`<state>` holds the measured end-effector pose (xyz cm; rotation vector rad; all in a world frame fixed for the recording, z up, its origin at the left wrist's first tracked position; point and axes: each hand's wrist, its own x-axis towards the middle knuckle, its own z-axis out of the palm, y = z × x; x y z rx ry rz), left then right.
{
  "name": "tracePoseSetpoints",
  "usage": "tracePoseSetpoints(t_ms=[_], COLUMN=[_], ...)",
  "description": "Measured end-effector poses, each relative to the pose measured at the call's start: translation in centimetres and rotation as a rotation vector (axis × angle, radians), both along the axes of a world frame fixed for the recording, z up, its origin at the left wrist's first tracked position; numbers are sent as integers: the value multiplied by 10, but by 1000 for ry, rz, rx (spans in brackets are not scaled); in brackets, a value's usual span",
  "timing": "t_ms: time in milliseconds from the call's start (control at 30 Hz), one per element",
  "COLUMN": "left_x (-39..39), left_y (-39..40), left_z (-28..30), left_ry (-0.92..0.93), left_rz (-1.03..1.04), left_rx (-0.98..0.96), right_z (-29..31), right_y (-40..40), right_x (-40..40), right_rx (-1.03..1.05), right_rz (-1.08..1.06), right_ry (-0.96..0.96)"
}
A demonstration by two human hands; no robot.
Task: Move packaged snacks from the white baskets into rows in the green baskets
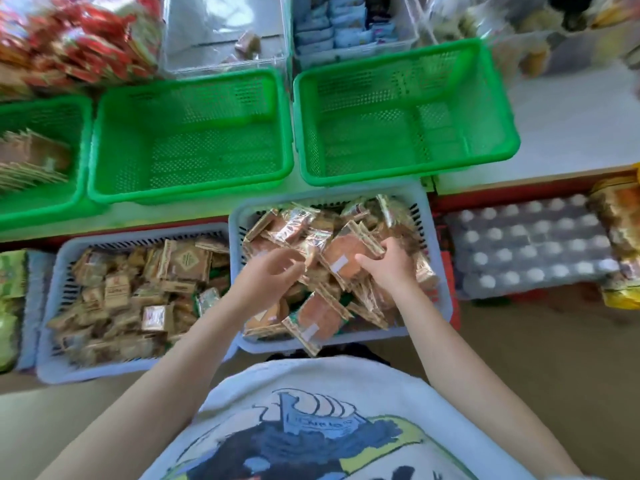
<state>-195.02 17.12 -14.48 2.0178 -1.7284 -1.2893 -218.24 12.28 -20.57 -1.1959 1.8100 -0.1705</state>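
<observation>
Two white baskets sit side by side in front of me. The right white basket [437, 258] is heaped with clear-wrapped orange-brown snack packs [322, 315]. My right hand [389, 263] grips one such snack pack [346, 254] at its edge, over the pile. My left hand [272, 271] hovers over the same pile with its fingers loosely spread, touching the packs. The left white basket [52, 299] holds small brown boxed snacks [156, 282]. Behind them, two green baskets [188, 133] [408, 116] stand with nothing inside.
A third green basket [69, 112] at far left holds rows of brown packs. Clear bins [225, 32] and red-wrapped goods [79, 39] stand behind on the white shelf [571, 126]. A shrink-wrapped tray of bottles [530, 244] sits at right.
</observation>
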Motion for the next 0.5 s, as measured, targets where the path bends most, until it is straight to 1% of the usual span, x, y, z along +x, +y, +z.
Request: tracePoseSetpoints(t_ms=[133, 233, 300, 367, 400, 500], left_x=[-6, -20, -33, -45, -50, -62], left_y=[-4, -8, -11, -14, -15, -18], left_z=[5, 5, 5, 3, 3, 6], left_ry=[-60, -65, -38, 28, 83, 299], left_rz=[-7, -2, 8, 16, 24, 120], left_rx=[-33, -50, -96, -130, -118, 29], right_z=[7, 17, 22, 31, 34, 45], right_y=[4, 7, 6, 1, -1, -6], right_x=[-1, -15, -30, -43, -48, -46], right_rx=[-19, -106, -137, -120, -109, -52], right_rz=[-50, -47, -50, -22, 5, 94], right_ry=[-185, -252, -296, -373, -447, -698])
